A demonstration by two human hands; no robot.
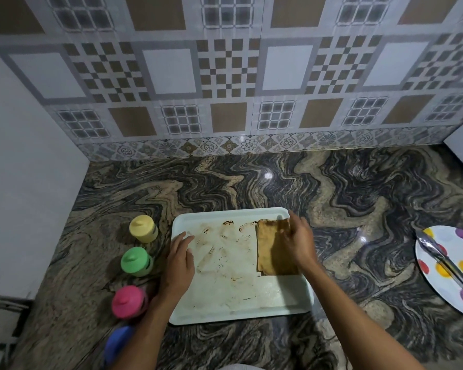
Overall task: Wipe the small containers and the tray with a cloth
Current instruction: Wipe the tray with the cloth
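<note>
Pressing folded brown cloth [271, 252] onto stained white rectangular tray [233, 303] on marbled bench [332, 196], right hand [301, 244] fingers straight, left hand [178, 260] flat, released, on tray's left edge, four small coloured lidded containers [137, 261] just left of tray.

- I saw a swirled dark-and-tan stone counter [358, 182] filling the lower view.
- Behind it stood a wall of patterned tiles [225, 62], brown, grey and white, with a floral border strip [251, 145] along the base.
- A plain white panel [24, 182] closed off the left.
- Far right lay a polka-dot plate [451, 243], metal tongs [444, 260] resting across it.
</note>
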